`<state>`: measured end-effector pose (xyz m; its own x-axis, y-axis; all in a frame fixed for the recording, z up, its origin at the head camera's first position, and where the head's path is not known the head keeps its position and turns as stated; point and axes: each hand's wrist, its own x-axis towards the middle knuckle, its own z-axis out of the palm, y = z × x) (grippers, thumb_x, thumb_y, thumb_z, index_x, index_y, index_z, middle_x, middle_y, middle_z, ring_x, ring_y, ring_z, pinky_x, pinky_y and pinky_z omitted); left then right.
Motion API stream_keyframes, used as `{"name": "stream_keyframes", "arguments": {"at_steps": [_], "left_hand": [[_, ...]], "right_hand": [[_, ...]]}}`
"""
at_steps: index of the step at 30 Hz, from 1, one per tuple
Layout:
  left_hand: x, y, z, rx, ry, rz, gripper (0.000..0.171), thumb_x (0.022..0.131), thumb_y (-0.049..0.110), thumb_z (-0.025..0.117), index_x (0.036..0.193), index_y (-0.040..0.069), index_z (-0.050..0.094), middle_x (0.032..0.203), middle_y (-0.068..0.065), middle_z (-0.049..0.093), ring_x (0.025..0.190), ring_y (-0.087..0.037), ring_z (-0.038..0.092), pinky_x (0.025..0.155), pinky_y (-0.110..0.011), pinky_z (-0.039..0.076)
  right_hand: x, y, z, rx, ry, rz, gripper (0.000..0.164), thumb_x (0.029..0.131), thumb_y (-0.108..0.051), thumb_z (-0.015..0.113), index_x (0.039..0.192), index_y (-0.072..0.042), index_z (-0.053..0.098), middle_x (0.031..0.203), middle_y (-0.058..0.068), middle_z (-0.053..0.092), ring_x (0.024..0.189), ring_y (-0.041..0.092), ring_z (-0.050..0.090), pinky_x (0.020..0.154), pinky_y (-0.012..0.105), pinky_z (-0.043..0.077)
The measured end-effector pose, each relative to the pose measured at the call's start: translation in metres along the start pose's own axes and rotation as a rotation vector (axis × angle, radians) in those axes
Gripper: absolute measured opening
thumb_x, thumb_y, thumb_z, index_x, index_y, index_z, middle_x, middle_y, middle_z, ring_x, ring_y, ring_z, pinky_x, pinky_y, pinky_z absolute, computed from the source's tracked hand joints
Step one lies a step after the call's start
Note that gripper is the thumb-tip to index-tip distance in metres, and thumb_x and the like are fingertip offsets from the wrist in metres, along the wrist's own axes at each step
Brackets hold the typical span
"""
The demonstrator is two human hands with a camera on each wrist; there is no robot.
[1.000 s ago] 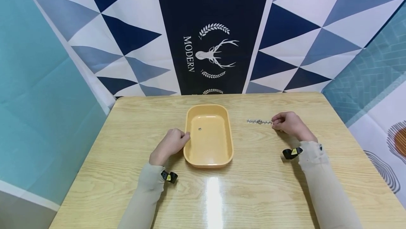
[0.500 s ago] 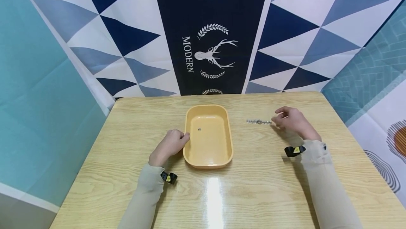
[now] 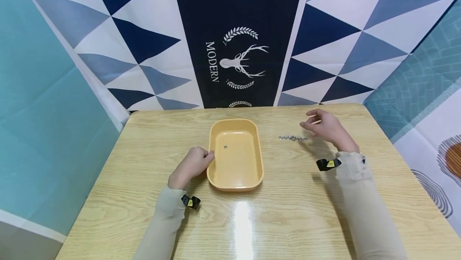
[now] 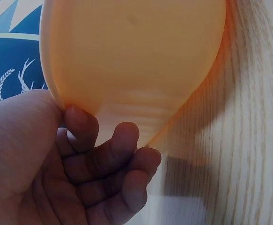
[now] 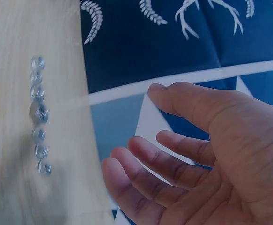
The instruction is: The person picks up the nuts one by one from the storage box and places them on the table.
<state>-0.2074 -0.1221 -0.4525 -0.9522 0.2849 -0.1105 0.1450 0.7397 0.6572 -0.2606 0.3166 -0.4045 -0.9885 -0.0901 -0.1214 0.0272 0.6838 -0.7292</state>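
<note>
An orange-yellow plastic tray (image 3: 239, 160) rests on the table, with one small metal piece (image 3: 225, 147) lying inside toward its left. My left hand (image 3: 192, 166) grips the tray's left side, thumb over the rim and fingers curled against the outside wall. Right of the tray, several small silvery nuts (image 3: 293, 138) lie in a straight row; in the right wrist view the middle nut (image 5: 40, 113) looks larger than the others. Raised above the right end of that row, my right hand (image 3: 327, 129) is empty, its thumb and fingers spread apart.
The wood-grain table (image 3: 288, 212) carries a bright light reflection in front of the tray. Behind it hangs a patterned cloth (image 3: 237, 52) with triangles and a deer head. Each sleeve cuff has a small black camera strapped on, such as the right wrist camera (image 3: 328, 164).
My right hand has come away from the right end of the row, spread its fingers and risen up and back. The left hand keeps its grip on the tray.
</note>
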Motion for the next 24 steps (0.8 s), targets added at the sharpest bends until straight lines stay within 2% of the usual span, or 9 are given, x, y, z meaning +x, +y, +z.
{"name": "stream_keyframes", "arguments": {"at_steps": [13,18,21,24], "left_hand": [[0.000,0.001,0.000,0.000,-0.011,-0.010,0.055,0.106,0.031,0.046,0.053,0.016,0.045,0.050,0.005,0.040,0.045,-0.010,0.038,0.048,-0.023,0.031],[-0.001,0.001,0.001,0.000,-0.008,-0.011,0.055,0.106,0.031,0.046,0.053,0.016,0.045,0.050,0.005,0.040,0.045,-0.010,0.038,0.048,-0.023,0.031],[-0.001,0.002,0.001,0.002,-0.005,-0.008,0.055,0.106,0.031,0.046,0.053,0.016,0.045,0.050,0.005,0.040,0.045,-0.010,0.037,0.048,-0.023,0.031],[-0.001,0.002,0.000,-0.003,-0.001,0.000,0.056,0.106,0.031,0.046,0.052,0.017,0.044,0.048,0.006,0.038,0.044,-0.010,0.036,0.047,-0.023,0.030]], "right_hand": [[0.017,-0.038,0.022,0.031,-0.027,-0.084,0.066,0.099,-0.038,0.069,0.147,0.000,0.046,0.128,0.023,0.061,0.109,0.039,0.065,0.087,0.044,0.060],[0.024,-0.053,0.032,0.037,-0.039,-0.100,0.063,0.098,-0.036,0.070,0.145,0.000,0.048,0.128,0.022,0.061,0.103,0.032,0.068,0.088,0.046,0.059],[0.028,-0.063,0.038,0.044,-0.052,-0.107,0.062,0.098,-0.036,0.070,0.145,-0.001,0.049,0.128,0.020,0.061,0.102,0.032,0.068,0.089,0.048,0.059],[0.031,-0.069,0.044,0.064,-0.072,-0.117,0.063,0.098,-0.036,0.070,0.145,-0.002,0.049,0.129,0.020,0.061,0.108,0.035,0.068,0.091,0.048,0.058]]}}
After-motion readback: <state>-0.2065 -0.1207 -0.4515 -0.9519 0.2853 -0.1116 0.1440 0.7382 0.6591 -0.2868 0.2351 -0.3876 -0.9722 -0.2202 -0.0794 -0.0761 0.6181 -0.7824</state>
